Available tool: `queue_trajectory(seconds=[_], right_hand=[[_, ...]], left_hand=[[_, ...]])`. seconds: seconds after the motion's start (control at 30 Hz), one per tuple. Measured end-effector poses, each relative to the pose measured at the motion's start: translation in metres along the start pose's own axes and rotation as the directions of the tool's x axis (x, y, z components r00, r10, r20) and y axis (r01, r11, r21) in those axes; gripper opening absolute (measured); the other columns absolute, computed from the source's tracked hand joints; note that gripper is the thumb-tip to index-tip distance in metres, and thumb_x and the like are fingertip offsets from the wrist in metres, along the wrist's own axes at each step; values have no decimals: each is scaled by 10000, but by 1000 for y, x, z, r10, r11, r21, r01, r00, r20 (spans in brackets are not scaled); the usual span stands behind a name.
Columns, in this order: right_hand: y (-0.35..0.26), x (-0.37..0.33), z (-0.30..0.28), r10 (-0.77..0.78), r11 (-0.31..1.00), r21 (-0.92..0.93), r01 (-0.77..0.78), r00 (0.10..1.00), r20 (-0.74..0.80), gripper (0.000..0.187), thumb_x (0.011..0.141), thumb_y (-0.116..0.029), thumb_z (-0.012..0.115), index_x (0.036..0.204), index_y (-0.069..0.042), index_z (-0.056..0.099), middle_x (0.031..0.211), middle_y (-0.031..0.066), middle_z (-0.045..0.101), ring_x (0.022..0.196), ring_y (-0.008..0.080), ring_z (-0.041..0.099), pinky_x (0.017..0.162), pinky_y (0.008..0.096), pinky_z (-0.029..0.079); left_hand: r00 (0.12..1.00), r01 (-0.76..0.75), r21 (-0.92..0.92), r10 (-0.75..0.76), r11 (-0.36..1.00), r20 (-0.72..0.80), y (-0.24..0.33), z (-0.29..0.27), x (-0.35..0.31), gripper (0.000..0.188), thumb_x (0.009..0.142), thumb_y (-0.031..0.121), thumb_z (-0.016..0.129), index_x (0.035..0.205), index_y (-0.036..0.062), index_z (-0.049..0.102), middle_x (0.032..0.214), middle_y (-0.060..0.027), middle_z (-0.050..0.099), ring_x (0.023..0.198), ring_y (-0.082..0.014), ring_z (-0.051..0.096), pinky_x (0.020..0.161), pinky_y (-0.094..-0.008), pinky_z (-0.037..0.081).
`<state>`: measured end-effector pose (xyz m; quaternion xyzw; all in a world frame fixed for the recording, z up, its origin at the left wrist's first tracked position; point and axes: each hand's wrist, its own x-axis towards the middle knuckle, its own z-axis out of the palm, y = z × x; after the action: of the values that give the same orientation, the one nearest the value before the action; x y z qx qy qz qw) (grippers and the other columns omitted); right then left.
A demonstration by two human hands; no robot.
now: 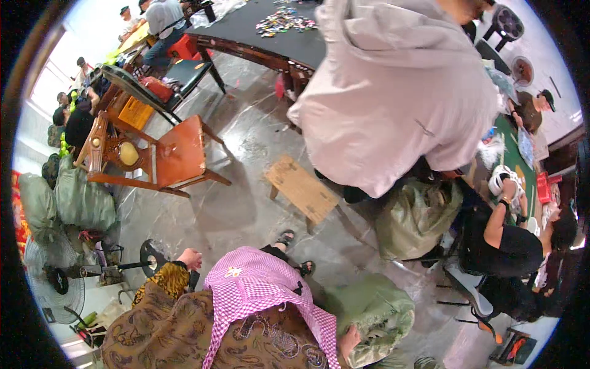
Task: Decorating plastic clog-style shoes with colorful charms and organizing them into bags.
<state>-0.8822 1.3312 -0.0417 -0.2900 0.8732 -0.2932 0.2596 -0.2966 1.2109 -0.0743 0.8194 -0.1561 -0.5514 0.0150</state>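
My left hand (191, 258) is raised at my left side, coming out of a patterned cuff, with its fingers curled in. Whether anything lies in it I cannot make out. Low at my right side, my right hand (350, 345) grips the edge of a crumpled green sack (380, 317), whose folds partly hide the fingers. A pink checked apron (258, 284) covers my front, over brown patterned clothes. One of my sandalled feet (286, 238) shows ahead of the other on the floor.
A low wooden stool (301, 187) stands ahead, and a person in a pale shirt (393, 104) bends beyond it. An olive sack (418, 218) is at right. At left are an orange-brown chair (181, 150), green sacks (83, 197) and a fan (55, 280).
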Motion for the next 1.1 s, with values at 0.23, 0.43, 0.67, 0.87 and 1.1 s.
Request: queue_trajectory(seconds=[0.23, 0.43, 0.67, 0.87, 1.1], right_hand=[[37, -23, 30, 52, 931, -363, -30, 997, 51, 374, 844, -331, 520, 1021, -8, 590, 921, 190, 632, 843, 368, 581, 724, 483, 434], [26, -43, 107, 189, 937, -295, -190, 981, -30, 373, 869, -336, 505, 964, 15, 588, 854, 176, 619, 781, 349, 590, 653, 449, 457], [-42, -108, 189, 228, 949, -245, -199, 969, 95, 276, 841, -245, 508, 884, 10, 602, 761, 182, 588, 729, 366, 558, 630, 465, 418], [-123, -117, 259, -154, 900, -373, 224, 966, 208, 335, 860, -269, 495, 831, 49, 595, 712, 180, 575, 690, 322, 520, 625, 442, 384], [-220, -122, 300, 135, 990, -45, -130, 980, 148, 393, 868, -314, 528, 825, 70, 596, 724, 137, 574, 702, 200, 466, 676, 358, 396]], left_hand=[[996, -79, -184, 86, 980, 30, -22, -62, 56, 244, 878, 217, 523, 988, 6, 578, 736, -104, 624, 577, -208, 615, 477, -353, 504], [994, -107, -299, 96, 948, -51, -27, -160, 113, 257, 896, 216, 512, 1032, 8, 578, 758, -103, 626, 602, -205, 619, 505, -349, 512], [998, -48, -489, 17, 871, -68, -59, -291, 173, 164, 849, 136, 479, 922, 11, 557, 676, -96, 563, 502, -195, 565, 386, -325, 444], [965, -258, -543, 179, 800, -194, 24, -303, 209, 320, 868, 193, 506, 1133, 13, 501, 801, -119, 609, 627, -216, 611, 498, -331, 495], [975, -189, -325, 215, 926, 46, 102, -316, 195, 362, 895, 239, 513, 1173, 10, 482, 882, -140, 614, 688, -233, 631, 555, -351, 518]])
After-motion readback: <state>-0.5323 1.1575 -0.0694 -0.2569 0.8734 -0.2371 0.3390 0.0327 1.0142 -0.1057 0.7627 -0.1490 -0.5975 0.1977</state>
